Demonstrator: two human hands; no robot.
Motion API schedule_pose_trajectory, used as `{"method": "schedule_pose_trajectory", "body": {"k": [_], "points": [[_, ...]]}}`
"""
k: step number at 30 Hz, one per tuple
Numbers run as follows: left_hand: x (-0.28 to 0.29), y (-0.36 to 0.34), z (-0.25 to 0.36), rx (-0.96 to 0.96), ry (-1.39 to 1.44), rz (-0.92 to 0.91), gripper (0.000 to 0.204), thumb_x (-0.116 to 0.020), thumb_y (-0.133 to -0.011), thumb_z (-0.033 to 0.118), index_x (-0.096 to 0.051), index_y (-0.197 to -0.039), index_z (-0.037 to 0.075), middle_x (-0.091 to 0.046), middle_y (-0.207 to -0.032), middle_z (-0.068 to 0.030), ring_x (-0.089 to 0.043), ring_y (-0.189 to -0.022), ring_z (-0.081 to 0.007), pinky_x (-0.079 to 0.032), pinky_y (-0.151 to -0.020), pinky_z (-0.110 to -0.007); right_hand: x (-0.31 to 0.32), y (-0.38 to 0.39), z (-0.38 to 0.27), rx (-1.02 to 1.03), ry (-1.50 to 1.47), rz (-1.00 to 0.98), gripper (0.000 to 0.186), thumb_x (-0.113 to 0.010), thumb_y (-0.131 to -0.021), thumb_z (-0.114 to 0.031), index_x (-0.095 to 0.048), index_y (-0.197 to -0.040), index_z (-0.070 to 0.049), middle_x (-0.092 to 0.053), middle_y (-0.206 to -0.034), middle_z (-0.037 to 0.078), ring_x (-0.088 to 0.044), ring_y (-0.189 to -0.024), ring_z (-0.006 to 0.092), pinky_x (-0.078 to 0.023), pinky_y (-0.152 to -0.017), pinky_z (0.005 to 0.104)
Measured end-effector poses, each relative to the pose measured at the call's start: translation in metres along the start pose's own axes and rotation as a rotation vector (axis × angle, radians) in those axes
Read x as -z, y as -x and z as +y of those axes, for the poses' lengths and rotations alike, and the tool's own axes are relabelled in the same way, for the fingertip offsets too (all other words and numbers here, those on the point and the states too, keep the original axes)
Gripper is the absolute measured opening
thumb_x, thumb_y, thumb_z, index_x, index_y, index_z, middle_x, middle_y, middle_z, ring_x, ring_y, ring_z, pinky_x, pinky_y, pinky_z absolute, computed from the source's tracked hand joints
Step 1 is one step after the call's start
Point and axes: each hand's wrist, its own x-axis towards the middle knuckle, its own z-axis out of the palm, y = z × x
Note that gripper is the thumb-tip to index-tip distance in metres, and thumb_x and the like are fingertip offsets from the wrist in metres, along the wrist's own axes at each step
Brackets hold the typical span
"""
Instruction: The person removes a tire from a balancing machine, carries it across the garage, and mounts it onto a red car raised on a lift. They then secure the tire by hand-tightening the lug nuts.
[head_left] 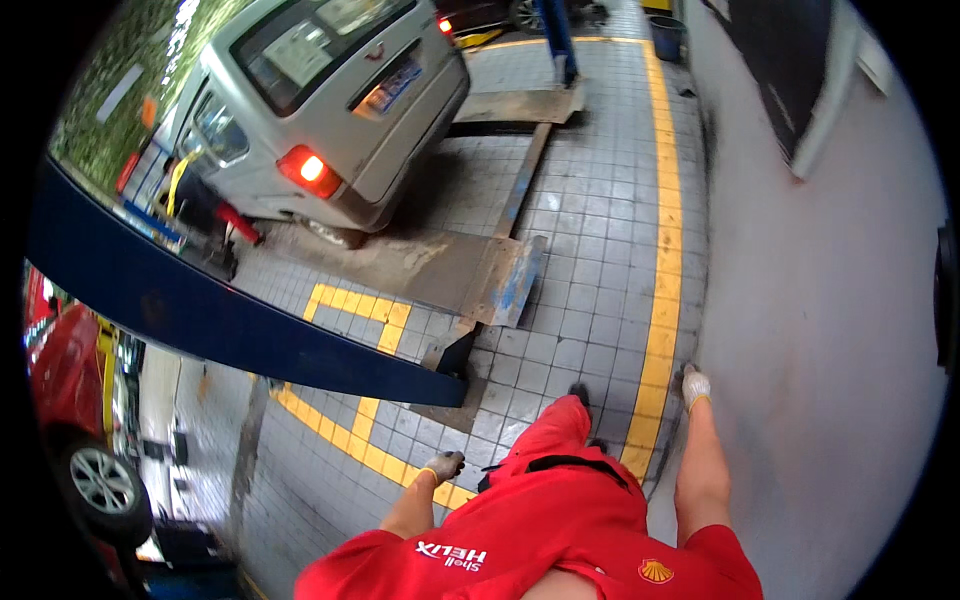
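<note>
My left hand [445,466] hangs at my left side in a grey work glove with dark fingers. Its fingers look loosely curled, and nothing shows in them. The foot of a blue lift post [330,365] is the nearest thing to it. On the other side, my right hand [696,386], in a whitish knit glove, hangs beside the grey wall [800,360]. The back of that glove hides most of its fingers. Ahead to the left, a silver van [340,120] with lit tail lamps stands at a metal lift platform [430,268].
A yellow floor line [664,260] runs along the wall on grey tiles. A person in dark top and red trousers [205,208] bends beside the van. A red car [75,400] is at far left. A dark bin [667,38] stands at the back by the wall.
</note>
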Motion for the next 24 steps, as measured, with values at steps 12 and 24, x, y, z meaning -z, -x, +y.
{"method": "schedule_pose_trajectory", "body": {"k": [12, 24], "points": [[-0.017, -0.169, 0.321, -0.137, 0.306, 0.024, 0.04, -0.056, -0.103, 0.039, -0.07, -0.11, 0.002, -0.073, -0.096, -0.0074, -0.066, -0.077, -0.0185, -0.052, -0.068, -0.034, -0.058, -0.185, -0.132, 0.519, 2.185, -0.346, 0.031, -0.058, -0.097, -0.026, -0.082, -0.109, -0.01, -0.075, -0.125, 0.017, -0.073, -0.113, 0.0343, -0.06, -0.092, 0.0464], [0.035, -0.198, 0.585, -0.254, 0.442, 0.227, 0.04, -0.059, -0.106, 0.034, -0.072, -0.12, -0.001, -0.075, -0.107, -0.0088, -0.069, -0.093, -0.0169, -0.055, -0.081, -0.031, -0.118, -0.343, -0.261, -0.385, 0.81, -0.217, 0.022, -0.057, -0.098, -0.026, -0.068, -0.111, -0.011, -0.07, -0.091, 0.014, -0.071, -0.082, 0.0321, -0.061, -0.073, 0.0478]]}}
